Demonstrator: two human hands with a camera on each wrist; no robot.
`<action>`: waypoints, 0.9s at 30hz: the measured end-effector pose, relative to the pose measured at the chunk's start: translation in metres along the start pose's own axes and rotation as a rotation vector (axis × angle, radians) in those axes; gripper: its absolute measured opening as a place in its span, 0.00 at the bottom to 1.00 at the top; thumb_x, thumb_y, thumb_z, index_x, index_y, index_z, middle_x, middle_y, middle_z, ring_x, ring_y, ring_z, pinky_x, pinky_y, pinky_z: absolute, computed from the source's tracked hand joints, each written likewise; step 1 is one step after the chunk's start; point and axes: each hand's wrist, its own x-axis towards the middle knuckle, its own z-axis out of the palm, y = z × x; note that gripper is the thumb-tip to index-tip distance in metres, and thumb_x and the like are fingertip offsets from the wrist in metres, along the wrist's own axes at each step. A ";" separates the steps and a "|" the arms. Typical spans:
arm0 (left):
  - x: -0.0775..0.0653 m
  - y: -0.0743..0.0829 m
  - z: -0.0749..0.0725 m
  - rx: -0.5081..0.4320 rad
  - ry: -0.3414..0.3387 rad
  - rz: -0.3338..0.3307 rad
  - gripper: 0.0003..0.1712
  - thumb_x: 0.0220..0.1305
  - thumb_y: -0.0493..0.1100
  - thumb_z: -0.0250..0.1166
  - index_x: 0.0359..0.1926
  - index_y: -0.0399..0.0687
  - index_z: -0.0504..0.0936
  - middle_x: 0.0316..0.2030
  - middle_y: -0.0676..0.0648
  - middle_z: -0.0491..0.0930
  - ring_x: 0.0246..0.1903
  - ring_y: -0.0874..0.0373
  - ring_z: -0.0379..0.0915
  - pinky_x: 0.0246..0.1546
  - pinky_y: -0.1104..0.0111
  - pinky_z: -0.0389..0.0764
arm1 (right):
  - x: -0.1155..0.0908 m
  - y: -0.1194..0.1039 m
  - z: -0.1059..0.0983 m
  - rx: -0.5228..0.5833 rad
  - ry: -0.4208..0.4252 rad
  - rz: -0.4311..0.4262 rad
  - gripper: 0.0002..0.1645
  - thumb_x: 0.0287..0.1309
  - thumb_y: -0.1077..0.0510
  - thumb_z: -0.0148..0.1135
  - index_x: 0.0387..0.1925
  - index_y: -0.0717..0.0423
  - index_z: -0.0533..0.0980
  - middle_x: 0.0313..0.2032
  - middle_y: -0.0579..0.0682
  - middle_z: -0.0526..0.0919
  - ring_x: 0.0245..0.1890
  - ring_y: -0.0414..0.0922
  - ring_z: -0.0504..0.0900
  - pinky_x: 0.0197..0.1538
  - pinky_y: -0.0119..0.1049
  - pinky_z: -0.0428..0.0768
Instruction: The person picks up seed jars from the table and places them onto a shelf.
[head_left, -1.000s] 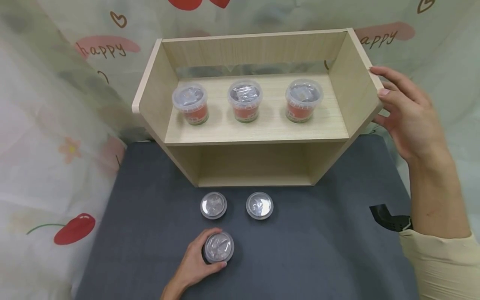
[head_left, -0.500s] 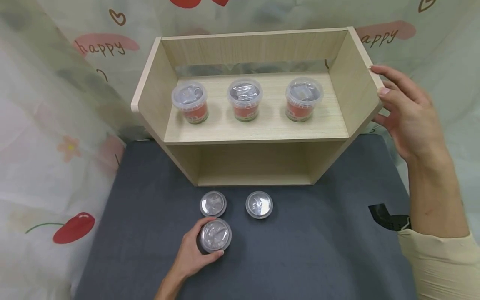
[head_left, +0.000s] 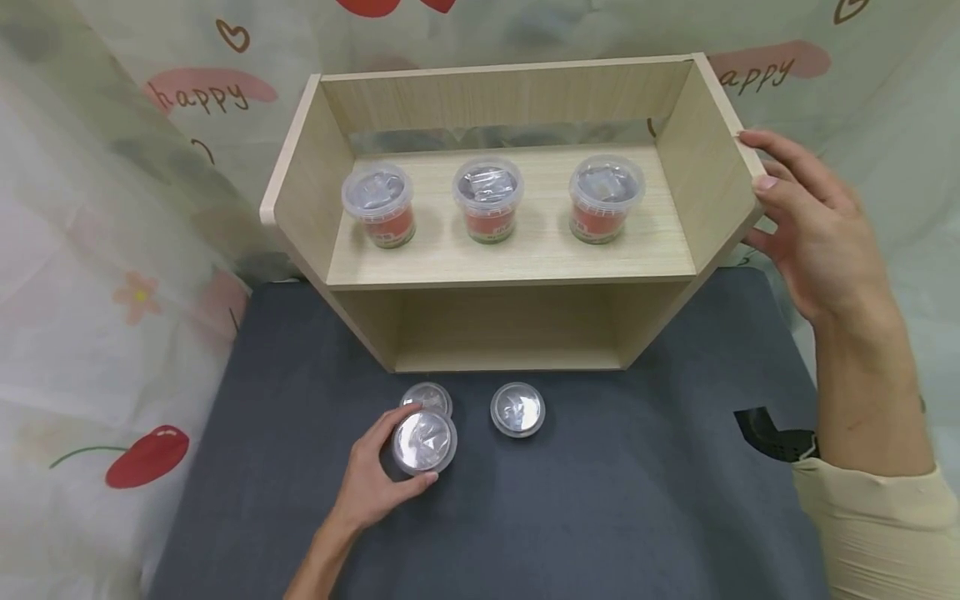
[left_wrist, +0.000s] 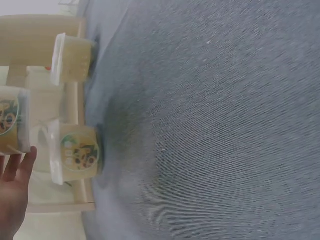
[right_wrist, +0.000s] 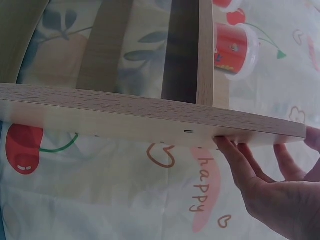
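1 tub (left_wrist: 11,122) just above desk (head_left: 600,500), pinched by my L hand (head_left: 370,485); prob. light, semi-stiff, slick; I'd grip below lid (head_left: 424,442). R hand (head_left: 825,221) fingertips spread, touching shelf (head_left: 708,171).

glare whitens the lids (head_left: 424,440) by the bottom front edge of the shelf (head_left: 525,262). right wrist view is dim, left softly blurred.

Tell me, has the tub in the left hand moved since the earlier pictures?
Yes: in the head view, the left hand has carried the tub forward, toward the wooden shelf.
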 end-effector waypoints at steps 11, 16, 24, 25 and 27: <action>0.023 0.000 -0.005 -0.088 -0.021 -0.016 0.53 0.39 0.32 0.83 0.69 0.46 0.68 0.58 0.44 0.76 0.54 0.56 0.75 0.53 0.73 0.75 | 0.000 0.000 0.001 -0.021 0.009 0.001 0.25 0.70 0.65 0.52 0.67 0.59 0.70 0.66 0.58 0.65 0.63 0.55 0.64 0.48 0.37 0.77; 0.037 0.019 -0.010 -0.104 0.005 -0.007 0.50 0.39 0.28 0.81 0.66 0.34 0.69 0.56 0.37 0.77 0.52 0.53 0.76 0.52 0.74 0.75 | 0.000 0.001 0.001 -0.017 0.016 0.000 0.25 0.70 0.66 0.52 0.67 0.59 0.70 0.65 0.58 0.65 0.63 0.55 0.64 0.49 0.38 0.76; 0.056 0.020 -0.014 -0.115 0.044 -0.048 0.48 0.41 0.28 0.80 0.66 0.32 0.70 0.57 0.37 0.75 0.54 0.59 0.74 0.56 0.73 0.73 | 0.000 0.002 0.000 0.001 0.021 -0.002 0.25 0.70 0.66 0.52 0.67 0.60 0.70 0.65 0.59 0.65 0.63 0.55 0.64 0.48 0.38 0.76; 0.058 0.018 -0.014 -0.110 0.049 -0.056 0.48 0.42 0.29 0.80 0.66 0.33 0.70 0.58 0.37 0.75 0.54 0.59 0.74 0.57 0.71 0.73 | 0.000 0.002 0.000 0.002 0.021 -0.003 0.25 0.70 0.66 0.52 0.67 0.59 0.70 0.65 0.59 0.65 0.63 0.55 0.65 0.48 0.38 0.76; 0.062 0.014 -0.014 -0.094 0.056 -0.079 0.48 0.44 0.31 0.80 0.67 0.36 0.70 0.59 0.39 0.76 0.56 0.57 0.74 0.60 0.66 0.73 | 0.000 0.002 0.000 -0.002 0.023 -0.006 0.25 0.70 0.66 0.52 0.67 0.59 0.70 0.65 0.59 0.66 0.63 0.55 0.65 0.48 0.38 0.76</action>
